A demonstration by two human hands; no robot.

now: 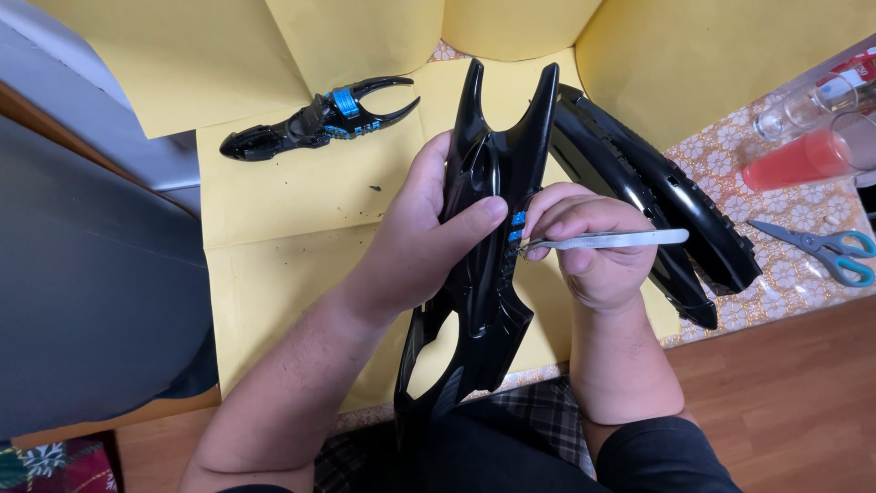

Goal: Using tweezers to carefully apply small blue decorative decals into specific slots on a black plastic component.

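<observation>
Glossy black model shell is held upright at frame centre, left hand wrapped around it. Metal tweezers are pinched by the right hand, tips at the blue bits. Scissors are seen at right edge.

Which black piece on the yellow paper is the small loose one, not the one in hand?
Start at the yellow paper covering the table and look to its far left part, beyond the left hand. The small black piece lies there alone. Unlike the long black shells on the right, it has blue bands and a forked claw end.
</observation>
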